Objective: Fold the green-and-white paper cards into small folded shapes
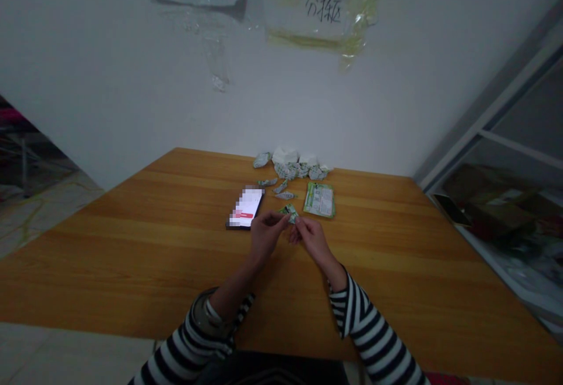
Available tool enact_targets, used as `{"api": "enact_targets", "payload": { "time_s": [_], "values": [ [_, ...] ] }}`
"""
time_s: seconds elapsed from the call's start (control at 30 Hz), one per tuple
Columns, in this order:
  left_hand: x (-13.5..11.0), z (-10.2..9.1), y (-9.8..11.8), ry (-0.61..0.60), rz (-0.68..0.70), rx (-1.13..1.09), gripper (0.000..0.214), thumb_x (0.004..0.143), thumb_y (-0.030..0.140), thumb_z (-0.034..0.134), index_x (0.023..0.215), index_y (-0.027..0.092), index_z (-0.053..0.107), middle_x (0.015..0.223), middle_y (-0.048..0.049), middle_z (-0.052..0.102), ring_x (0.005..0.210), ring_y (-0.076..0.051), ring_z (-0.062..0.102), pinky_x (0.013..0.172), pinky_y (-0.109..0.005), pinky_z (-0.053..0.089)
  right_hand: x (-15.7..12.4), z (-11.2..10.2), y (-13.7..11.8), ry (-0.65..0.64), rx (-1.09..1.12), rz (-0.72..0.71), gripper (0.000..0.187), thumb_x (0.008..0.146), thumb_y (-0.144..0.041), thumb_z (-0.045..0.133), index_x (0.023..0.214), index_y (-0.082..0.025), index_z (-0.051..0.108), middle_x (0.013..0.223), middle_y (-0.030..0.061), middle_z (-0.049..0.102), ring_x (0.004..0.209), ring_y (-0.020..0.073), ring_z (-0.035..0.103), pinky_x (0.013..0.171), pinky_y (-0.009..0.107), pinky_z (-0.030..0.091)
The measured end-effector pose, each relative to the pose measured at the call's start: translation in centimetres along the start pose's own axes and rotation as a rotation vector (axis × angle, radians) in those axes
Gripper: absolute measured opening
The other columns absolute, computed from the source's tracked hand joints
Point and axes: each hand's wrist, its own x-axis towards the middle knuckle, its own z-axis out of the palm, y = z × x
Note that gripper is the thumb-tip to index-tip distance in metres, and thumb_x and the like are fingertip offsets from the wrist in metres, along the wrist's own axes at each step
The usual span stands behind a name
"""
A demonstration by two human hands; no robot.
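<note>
Both my hands meet over the middle of the wooden table (pixel 132 244). My left hand (pixel 265 235) and my right hand (pixel 310 238) each pinch a small folded piece of green-and-white printed paper (pixel 290 213) between their fingertips. The paper is held just above the tabletop. Both arms wear black-and-white striped sleeves.
A phone (pixel 245 207) with a lit screen lies just left of my hands. A flat stack of green printed sheets (pixel 319 199) lies to the right. Several small folded paper pieces (pixel 281 187) and a heap of them (pixel 292 165) sit near the wall. A metal shelf (pixel 505 197) stands at right.
</note>
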Motion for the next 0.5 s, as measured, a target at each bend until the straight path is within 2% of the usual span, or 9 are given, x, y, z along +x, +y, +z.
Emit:
{"api": "enact_targets", "payload": {
  "time_s": [0.1, 0.17, 0.2, 0.27, 0.3, 0.33, 0.4, 0.5],
  "values": [
    [0.0, 0.2, -0.2, -0.006, -0.021, -0.078, 0.032, 0.061, 0.038, 0.08, 0.078, 0.014, 0.068, 0.063, -0.0018, 0.069, 0.058, -0.015, 0.064, 0.06, -0.025, 0.051, -0.1, 0.3, 0.2, 0.058, -0.021, -0.04, 0.05, 0.084, -0.062, 0.048, 0.06, -0.019, 0.059, 0.047, -0.0003, 0.06, 0.04, 0.0122, 0.053, 0.042, 0.022, 0.04],
    [0.1, 0.3, -0.6, -0.054, -0.087, -0.163, 0.044, 0.062, 0.041, 0.079, 0.094, 0.015, 0.065, 0.063, 0.0001, 0.069, 0.058, -0.015, 0.064, 0.062, -0.027, 0.052, -0.2, 0.6, 0.4, 0.112, -0.015, -0.059, 0.052, 0.086, -0.061, 0.046, 0.057, -0.019, 0.058, 0.046, -0.0007, 0.058, 0.04, 0.0123, 0.051, 0.043, 0.023, 0.038],
    [0.2, 0.3, -0.8, -0.109, -0.127, -0.197, 0.043, 0.064, 0.045, 0.076, 0.092, 0.014, 0.065, 0.061, 0.0001, 0.067, 0.056, -0.014, 0.063, 0.061, -0.027, 0.051, -0.2, 0.8, 0.6, 0.119, -0.021, -0.062, 0.053, 0.086, -0.061, 0.046, 0.056, -0.019, 0.057, 0.046, -0.0007, 0.057, 0.041, 0.0125, 0.051, 0.044, 0.023, 0.038],
    [0.3, 0.4, -1.3, -0.289, -0.175, -0.205, 0.042, 0.072, 0.056, 0.065, 0.072, 0.013, 0.062, 0.054, -0.0005, 0.062, 0.047, -0.012, 0.057, 0.052, -0.024, 0.047, -0.3, 1.1, 0.8, 0.15, -0.044, -0.09, 0.053, 0.086, -0.06, 0.045, 0.055, -0.019, 0.056, 0.045, -0.0012, 0.054, 0.042, 0.0122, 0.049, 0.045, 0.024, 0.038],
    [0.3, 0.4, -1.5, -0.353, -0.18, -0.177, 0.049, 0.075, 0.061, 0.059, 0.059, 0.014, 0.058, 0.047, -0.0007, 0.057, 0.043, -0.011, 0.053, 0.048, -0.023, 0.044, -0.3, 1.3, 0.9, 0.158, -0.054, -0.098, 0.053, 0.087, -0.06, 0.044, 0.055, -0.019, 0.056, 0.046, -0.0011, 0.054, 0.043, 0.0123, 0.049, 0.047, 0.024, 0.038],
    [0.3, 0.4, -1.6, -0.404, -0.175, -0.162, 0.053, 0.077, 0.062, 0.055, 0.054, 0.014, 0.055, 0.046, -0.001, 0.055, 0.043, -0.011, 0.052, 0.049, -0.023, 0.043, -0.4, 1.5, 1.0, 0.169, -0.059, -0.105, 0.052, 0.088, -0.059, 0.044, 0.056, -0.019, 0.057, 0.048, -0.0008, 0.055, 0.044, 0.0125, 0.049, 0.048, 0.024, 0.039],
    [0.4, 0.3, -1.7, -0.385, -0.13, -0.12, 0.057, 0.078, 0.064, 0.052, 0.049, 0.016, 0.052, 0.042, 0.0, 0.05, 0.04, -0.01, 0.048, 0.046, -0.023, 0.039, -0.5, 1.9, 1.1, 0.194, -0.062, -0.116, 0.051, 0.087, -0.059, 0.046, 0.058, -0.019, 0.056, 0.05, -0.0006, 0.055, 0.046, 0.0132, 0.05, 0.048, 0.024, 0.039],
    [0.4, 0.0, -1.4, -0.273, -0.057, -0.038, 0.057, 0.077, 0.065, 0.052, 0.047, 0.017, 0.051, 0.041, 0.0009, 0.047, 0.039, -0.01, 0.045, 0.043, -0.023, 0.034, -0.6, 2.3, 1.0, 0.163, -0.057, -0.106, 0.049, 0.085, -0.061, 0.047, 0.061, -0.02, 0.058, 0.052, -0.0004, 0.057, 0.047, 0.0146, 0.051, 0.046, 0.025, 0.039]
  ]
}}
